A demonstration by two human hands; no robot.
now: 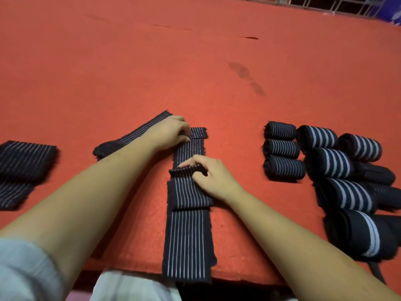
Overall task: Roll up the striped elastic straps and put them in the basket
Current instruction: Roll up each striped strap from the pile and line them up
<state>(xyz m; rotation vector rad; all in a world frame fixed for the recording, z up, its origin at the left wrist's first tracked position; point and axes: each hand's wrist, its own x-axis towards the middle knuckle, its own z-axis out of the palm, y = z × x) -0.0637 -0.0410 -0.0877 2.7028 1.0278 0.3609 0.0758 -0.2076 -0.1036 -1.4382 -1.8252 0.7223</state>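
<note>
A long dark strap with thin white stripes (187,240) lies lengthwise on the red table, its near end hanging over the front edge. My right hand (209,175) pinches a raised fold of this strap at its middle. My left hand (173,132) grips the strap's far end. A second flat strap (130,136) runs diagonally under my left forearm. More flat straps (21,168) lie at the left edge. Several rolled straps (282,148) sit in rows at the right. No basket is in view.
The red felt table (195,61) stretches far ahead with a dark stain (247,78) in its middle. Larger rolls with wide white stripes (345,192) crowd the right side. A metal grille (325,5) stands beyond the far edge.
</note>
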